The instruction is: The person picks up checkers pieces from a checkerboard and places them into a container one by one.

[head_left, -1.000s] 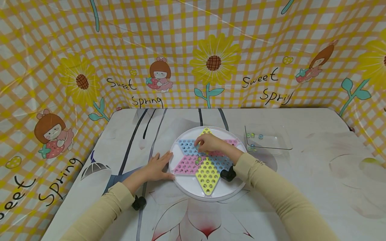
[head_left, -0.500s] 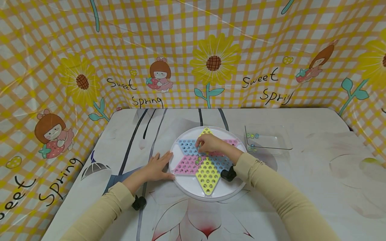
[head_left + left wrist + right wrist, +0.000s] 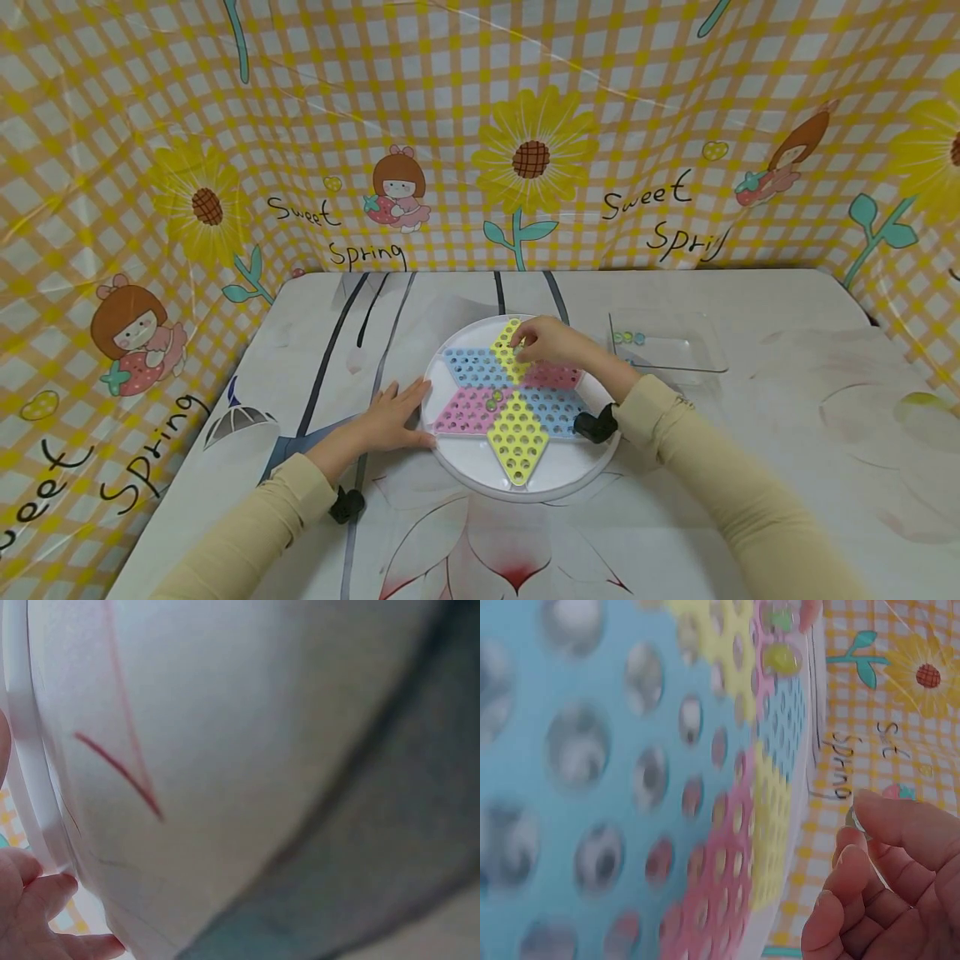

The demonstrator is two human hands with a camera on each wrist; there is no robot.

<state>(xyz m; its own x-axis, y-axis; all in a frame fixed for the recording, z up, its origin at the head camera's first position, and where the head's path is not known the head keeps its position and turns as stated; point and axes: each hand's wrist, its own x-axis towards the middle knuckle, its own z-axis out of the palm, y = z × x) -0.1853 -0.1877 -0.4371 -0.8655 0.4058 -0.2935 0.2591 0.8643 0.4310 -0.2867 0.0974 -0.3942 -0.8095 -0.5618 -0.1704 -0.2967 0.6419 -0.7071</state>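
Note:
A round white Chinese checkers board (image 3: 465, 467) with a pink, blue and yellow star of holes lies on the table. My right hand (image 3: 555, 343) is over its far yellow point, pinching a small glass marble (image 3: 852, 817) between thumb and fingers; the fingers partly cover it. Two marbles (image 3: 492, 400) sit in the left pink section, and in the right wrist view a yellow-green marble (image 3: 781, 658) shows there. My left hand (image 3: 390, 418) rests with straight, spread fingers against the board's left rim.
To the right of the board stands a clear plastic tray (image 3: 697, 368) with several marbles (image 3: 628, 337) at its left end. The right forearm partly hides it. A yellow checked cloth (image 3: 450, 100) hangs behind and at the sides of the table.
My right hand has moved right and slightly away, from the left blue section to the far yellow point. A bluish marble in the tray rolled left earlier. The left hand stays put.

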